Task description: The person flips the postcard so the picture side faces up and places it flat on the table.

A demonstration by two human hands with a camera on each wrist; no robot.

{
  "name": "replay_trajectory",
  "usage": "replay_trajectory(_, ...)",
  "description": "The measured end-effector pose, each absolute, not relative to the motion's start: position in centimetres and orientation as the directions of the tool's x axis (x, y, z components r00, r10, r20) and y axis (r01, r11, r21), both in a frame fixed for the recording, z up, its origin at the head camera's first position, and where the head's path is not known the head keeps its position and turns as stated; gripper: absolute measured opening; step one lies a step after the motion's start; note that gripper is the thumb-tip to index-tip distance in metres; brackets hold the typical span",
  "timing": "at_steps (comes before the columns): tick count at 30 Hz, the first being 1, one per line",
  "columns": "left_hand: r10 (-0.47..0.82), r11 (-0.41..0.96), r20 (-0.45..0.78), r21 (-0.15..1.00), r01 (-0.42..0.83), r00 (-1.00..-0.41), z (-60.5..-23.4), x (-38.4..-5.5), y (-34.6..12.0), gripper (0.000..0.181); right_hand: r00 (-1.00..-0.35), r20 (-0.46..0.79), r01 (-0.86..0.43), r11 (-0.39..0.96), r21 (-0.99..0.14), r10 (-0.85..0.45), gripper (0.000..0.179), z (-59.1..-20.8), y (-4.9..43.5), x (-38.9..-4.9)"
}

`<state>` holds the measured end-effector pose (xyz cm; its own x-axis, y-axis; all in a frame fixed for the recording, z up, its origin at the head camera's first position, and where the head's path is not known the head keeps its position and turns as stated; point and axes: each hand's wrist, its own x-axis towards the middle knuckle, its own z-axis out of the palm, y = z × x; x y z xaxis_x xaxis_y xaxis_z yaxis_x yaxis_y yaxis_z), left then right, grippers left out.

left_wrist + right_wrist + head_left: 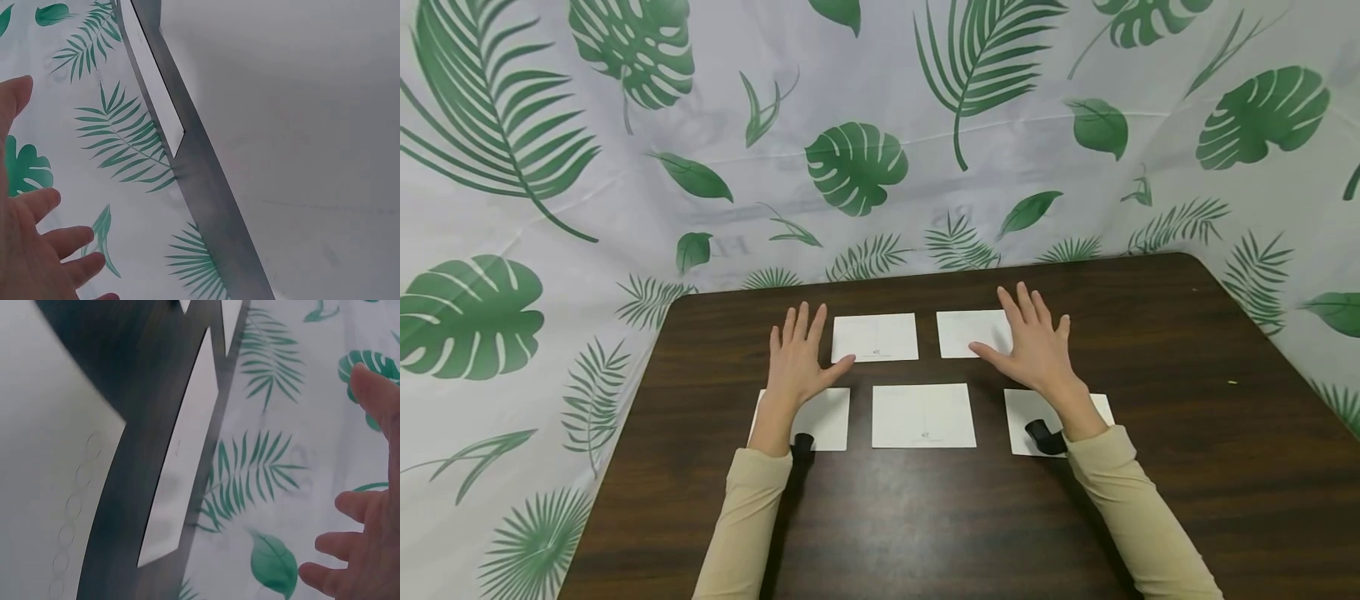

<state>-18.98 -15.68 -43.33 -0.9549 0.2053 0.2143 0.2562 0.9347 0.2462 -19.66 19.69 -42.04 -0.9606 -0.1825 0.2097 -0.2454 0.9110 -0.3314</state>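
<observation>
Several white cards lie flat on the dark table in two rows. My left hand [797,361] hovers with spread fingers over the front-left card [823,421], beside the back-left card [875,337]. My right hand [1036,343], fingers also spread, is above the table near the back-right card [967,333], its thumb overlapping that card in the head view. Below the right wrist lies the front-right card [1022,412], partly hidden by the arm. The front-middle card [922,415] sits between the arms. Neither hand holds anything; both wrist views show fingers apart.
The dark wood table [880,525] reaches back to a white cloth backdrop [760,192] printed with green leaves. A tiny yellow speck [1232,382] is on the table at right. Black wrist cameras [1043,437] are worn under the wrists.
</observation>
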Motion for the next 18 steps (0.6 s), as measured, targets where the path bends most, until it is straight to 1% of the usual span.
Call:
replay_trajectory(4, 0.218, 0.917, 0.232, 0.285, 0.280, -0.948, -43.2, -19.3, -15.6, 0.089, -0.950, 0.244, -0.276, 0.885, -0.374, -0.193, 0.094, -42.0, 19.0, -20.0)
replay_trajectory(7, 0.231, 0.897, 0.268, 0.315, 0.311, -0.936, -43.2, -19.6, -15.6, 0.088, -0.944, 0.256, -0.300, 0.866, -0.400, -0.209, 0.093, -41.9, 18.3, -20.3)
replay_trajectory(12, 0.249, 0.863, 0.324, 0.352, 0.361, -0.912, -43.4, -20.1, -15.5, 0.085, -0.942, 0.247, -0.322, 0.824, -0.467, -0.228, 0.092, -41.9, 17.4, -20.6)
replay_trajectory(15, 0.244, 0.849, 0.315, 0.387, 0.359, -0.917, -43.5, -20.3, -15.5, 0.083, -0.943, 0.237, -0.324, 0.793, -0.516, -0.232, 0.091, -41.9, 16.7, -20.8)
replay_trajectory(18, 0.225, 0.832, 0.275, 0.445, 0.331, -0.935, -43.5, -20.5, -15.4, 0.081, -0.944, 0.233, -0.326, 0.765, -0.555, -0.234, 0.089, -41.8, 16.1, -21.0)
